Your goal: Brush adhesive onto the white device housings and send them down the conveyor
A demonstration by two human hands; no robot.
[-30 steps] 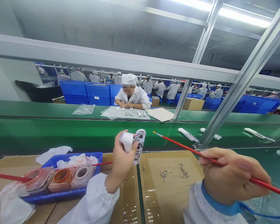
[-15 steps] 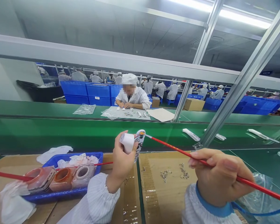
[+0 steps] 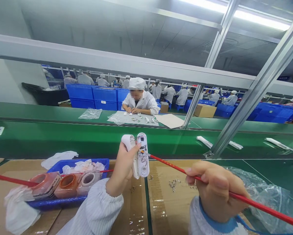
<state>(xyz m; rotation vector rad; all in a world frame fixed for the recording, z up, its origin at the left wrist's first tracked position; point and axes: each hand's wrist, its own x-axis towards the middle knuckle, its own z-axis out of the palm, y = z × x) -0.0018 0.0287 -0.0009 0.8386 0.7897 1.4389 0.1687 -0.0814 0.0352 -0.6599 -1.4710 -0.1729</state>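
My left hand (image 3: 123, 163) is closed around an opened white plastic housing (image 3: 136, 168), held upright above the cardboard. A white circuit board (image 3: 143, 143) with dark components and thin wires sits in the right-hand half, facing me. In my right hand (image 3: 217, 187) is a red-handled paintbrush (image 3: 170, 165), pinched like a pen. Its tip meets an orange-yellow spot near the middle of the board; whether bristles touch cannot be made out exactly. To the left, a blue tray (image 3: 70, 202) holds an orange jar (image 3: 67, 184), a pinkish jar (image 3: 42, 182) and a pale jar (image 3: 87, 182).
Small metal parts (image 3: 173, 185) lie in piles on the cardboard (image 3: 163, 209). Crumpled tissues (image 3: 21, 209) surround the tray. Beyond runs a green conveyor (image 3: 63, 138) carrying white housings (image 3: 280, 144). A co-worker (image 3: 141, 99) sits opposite. A metal post (image 3: 249, 88) slants at right.
My left hand has turned the housing so the board faces me more fully. The brush tip has gone from the board's top end to lower down, and my right hand has shifted left.
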